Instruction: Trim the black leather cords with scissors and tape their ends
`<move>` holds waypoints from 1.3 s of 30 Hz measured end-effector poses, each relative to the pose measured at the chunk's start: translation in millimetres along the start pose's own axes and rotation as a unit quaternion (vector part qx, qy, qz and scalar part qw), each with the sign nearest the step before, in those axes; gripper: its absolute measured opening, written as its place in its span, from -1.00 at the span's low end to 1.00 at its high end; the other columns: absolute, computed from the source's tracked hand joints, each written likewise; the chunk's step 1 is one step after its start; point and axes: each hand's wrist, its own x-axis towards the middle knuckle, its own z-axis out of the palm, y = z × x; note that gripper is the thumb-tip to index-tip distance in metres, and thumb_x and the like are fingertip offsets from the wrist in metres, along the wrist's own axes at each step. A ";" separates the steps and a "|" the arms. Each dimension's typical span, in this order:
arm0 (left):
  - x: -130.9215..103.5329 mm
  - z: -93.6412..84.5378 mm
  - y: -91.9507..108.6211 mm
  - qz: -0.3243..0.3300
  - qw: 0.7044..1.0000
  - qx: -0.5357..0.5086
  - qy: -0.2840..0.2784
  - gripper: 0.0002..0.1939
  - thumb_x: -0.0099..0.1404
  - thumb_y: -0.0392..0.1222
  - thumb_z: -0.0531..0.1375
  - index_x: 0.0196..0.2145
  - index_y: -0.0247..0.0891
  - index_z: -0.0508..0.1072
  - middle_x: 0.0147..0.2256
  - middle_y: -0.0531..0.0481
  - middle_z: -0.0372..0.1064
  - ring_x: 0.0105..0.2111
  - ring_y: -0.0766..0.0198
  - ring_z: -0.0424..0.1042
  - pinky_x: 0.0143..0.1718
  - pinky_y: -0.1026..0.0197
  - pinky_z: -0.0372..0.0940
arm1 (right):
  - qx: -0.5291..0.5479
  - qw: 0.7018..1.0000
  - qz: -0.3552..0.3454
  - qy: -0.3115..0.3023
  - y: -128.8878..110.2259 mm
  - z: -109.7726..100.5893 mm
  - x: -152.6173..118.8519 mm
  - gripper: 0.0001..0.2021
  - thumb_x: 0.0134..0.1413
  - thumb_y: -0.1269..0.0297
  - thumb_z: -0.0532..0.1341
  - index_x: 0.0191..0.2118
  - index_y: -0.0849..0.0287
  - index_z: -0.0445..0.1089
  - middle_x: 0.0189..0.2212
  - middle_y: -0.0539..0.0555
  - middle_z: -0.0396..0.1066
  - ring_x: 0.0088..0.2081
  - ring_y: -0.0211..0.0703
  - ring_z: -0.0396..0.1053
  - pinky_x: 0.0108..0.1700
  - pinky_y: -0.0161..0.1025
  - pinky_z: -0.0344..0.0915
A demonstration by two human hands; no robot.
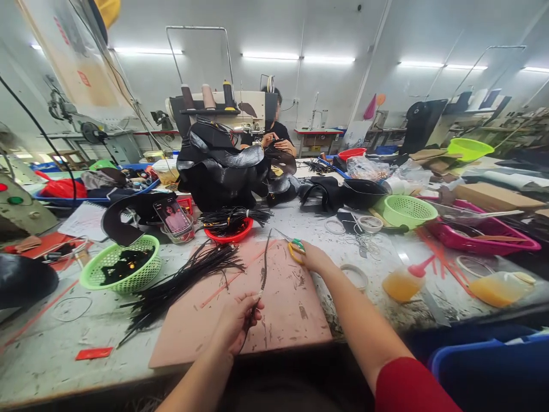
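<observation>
My left hand (240, 321) is closed on a thin dark strip (265, 264), which stands up from the fingers over the pink board (197, 329). Its lower end hangs below the hand. Near the board's far right corner, my right hand (315, 257) grips a pair of scissors (297, 249) with green and yellow handles. The scissor blades point left, close to the strip's upper end; whether they touch it is hard to tell. A bundle of black strips (180, 280) lies across the board's left side.
Left stands a green basket (146, 269) of black pieces. A red bowl (235, 236) holds more strips. Bottles of orange liquid (398, 286), a tape roll (355, 277) and a pink basket (493, 246) are at right. Across the table a person (281, 134) sits at a sewing machine.
</observation>
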 end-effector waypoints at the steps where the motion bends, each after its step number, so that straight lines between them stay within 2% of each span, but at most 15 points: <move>1: -0.5 -2.2 1.3 0.002 1.000 -0.002 -0.003 -0.90 -0.11 -0.35 0.23 -0.60 -0.34 0.33 -0.71 0.08 0.33 -0.76 0.50 0.22 -0.74 0.47 0.03 | 0.015 1.000 0.002 -0.009 -1.9 2.9 4.5 -0.44 -0.09 0.35 0.13 0.12 0.20 0.08 -0.09 0.16 0.34 -0.11 -0.09 0.31 -0.20 -0.32 0.20; 4: -3.0 -9.7 6.0 0.009 1.000 -0.021 -0.003 -0.88 -0.13 -0.35 0.24 -0.58 -0.34 0.33 -0.71 0.08 0.33 -0.75 0.50 0.22 -0.72 0.47 0.04 | 0.051 0.999 0.018 -0.008 0.5 6.8 2.8 -0.36 -0.13 0.33 0.16 0.14 0.28 0.01 -0.16 0.22 0.36 -0.16 -0.03 0.33 -0.24 -0.28 0.21; 8: -6.1 -16.4 14.5 0.016 0.999 -0.048 0.011 -0.88 -0.15 -0.35 0.24 -0.59 -0.34 0.33 -0.73 0.10 0.30 -0.76 0.52 0.20 -0.71 0.48 0.07 | 0.116 0.993 0.006 -0.002 5.8 10.5 -39.8 -0.41 0.01 0.20 0.02 0.18 0.15 -0.13 -0.35 0.07 0.37 -0.36 -0.14 0.35 -0.34 -0.28 0.23; 10: -6.2 -17.3 18.6 0.019 0.999 -0.049 0.011 -0.88 -0.16 -0.34 0.24 -0.61 -0.34 0.32 -0.73 0.10 0.29 -0.77 0.53 0.19 -0.73 0.49 0.05 | 0.257 0.964 -0.055 -0.040 3.1 12.8 -72.6 -0.44 0.01 0.18 -0.01 0.17 0.13 -0.11 -0.49 -0.02 0.29 -0.51 -0.21 0.27 -0.45 -0.30 0.21; 11: -5.8 -17.3 20.3 0.021 0.999 -0.049 0.009 -0.88 -0.16 -0.34 0.24 -0.62 -0.33 0.32 -0.73 0.10 0.29 -0.77 0.53 0.18 -0.73 0.49 0.04 | 0.293 0.946 -0.112 -0.086 0.0 13.3 -89.2 -0.44 -0.02 0.14 0.03 0.13 0.12 -0.03 -0.51 -0.04 0.26 -0.53 -0.23 0.24 -0.46 -0.31 0.20; 13: -4.7 -16.7 22.7 0.026 0.999 -0.048 -0.001 -0.87 -0.17 -0.33 0.24 -0.62 -0.33 0.32 -0.74 0.11 0.28 -0.77 0.54 0.17 -0.74 0.50 0.03 | 0.294 0.924 -0.200 -0.140 -8.9 12.0 -117.9 -0.54 -0.03 0.06 0.05 0.02 0.09 0.13 -0.49 -0.04 0.25 -0.50 -0.24 0.21 -0.43 -0.31 0.18; 15: -3.7 -15.9 23.7 0.030 0.998 -0.045 -0.013 -0.86 -0.17 -0.31 0.25 -0.64 -0.33 0.31 -0.74 0.11 0.27 -0.78 0.55 0.15 -0.74 0.50 0.01 | 0.264 0.912 -0.252 -0.188 -19.6 8.8 -136.7 -0.60 -0.01 0.00 0.02 -0.08 0.08 0.20 -0.48 -0.04 0.24 -0.46 -0.24 0.21 -0.39 -0.31 0.17; 17: -3.6 -15.4 23.8 0.030 0.999 -0.041 -0.019 -0.86 -0.18 -0.31 0.25 -0.65 -0.33 0.30 -0.74 0.12 0.26 -0.78 0.56 0.13 -0.75 0.50 0.00 | 0.245 0.906 -0.274 -0.210 -29.5 5.9 -144.7 -0.60 0.01 -0.05 -0.02 -0.13 0.10 0.21 -0.47 -0.03 0.26 -0.43 -0.22 0.21 -0.36 -0.30 0.16; 20: -4.9 -16.0 23.9 0.024 0.999 -0.030 -0.019 -0.86 -0.19 -0.31 0.25 -0.65 -0.34 0.31 -0.75 0.12 0.25 -0.77 0.56 0.12 -0.75 0.50 -0.01 | 0.242 0.906 -0.281 -0.205 -40.0 5.1 -144.6 -0.56 0.00 -0.08 -0.02 -0.12 0.13 0.22 -0.43 0.00 0.30 -0.41 -0.21 0.23 -0.33 -0.31 0.17; 27: -12.9 -28.9 32.5 0.025 0.999 -0.029 0.016 -0.90 -0.19 -0.34 0.23 -0.65 -0.34 0.33 -0.76 0.11 0.23 -0.75 0.54 0.13 -0.74 0.50 -0.01 | 0.270 0.893 -0.292 -0.210 -59.3 7.1 -141.0 -0.59 -0.02 0.01 0.07 -0.08 0.13 0.26 -0.39 0.02 0.35 -0.37 -0.17 0.27 -0.30 -0.30 0.19; 30: -17.2 -47.7 39.7 0.052 0.998 -0.032 0.031 -0.90 -0.21 -0.34 0.23 -0.66 -0.35 0.34 -0.76 0.11 0.22 -0.75 0.54 0.13 -0.74 0.49 -0.01 | 0.275 0.886 -0.302 -0.220 -79.5 12.8 -137.0 -0.61 -0.02 0.03 0.08 -0.10 0.12 0.29 -0.41 0.02 0.36 -0.38 -0.16 0.27 -0.30 -0.29 0.19; 32: -19.6 -68.1 46.2 0.083 0.995 -0.033 0.051 -0.89 -0.23 -0.33 0.23 -0.68 -0.36 0.33 -0.76 0.11 0.22 -0.76 0.55 0.11 -0.75 0.49 -0.04 | 0.278 0.879 -0.317 -0.224 -101.3 22.3 -131.5 -0.63 -0.03 0.06 0.09 -0.11 0.12 0.29 -0.43 0.01 0.34 -0.40 -0.18 0.25 -0.33 -0.30 0.18; 39: -25.4 -164.2 75.3 0.160 0.971 -0.063 0.164 -0.85 -0.26 -0.30 0.21 -0.67 -0.34 0.28 -0.79 0.19 0.16 -0.80 0.59 0.04 -0.79 0.54 -0.12 | 0.313 0.831 -0.381 -0.257 -205.1 79.7 -110.5 -0.74 -0.05 0.15 0.12 -0.23 0.14 0.32 -0.56 -0.08 0.22 -0.50 -0.29 0.13 -0.45 -0.38 0.09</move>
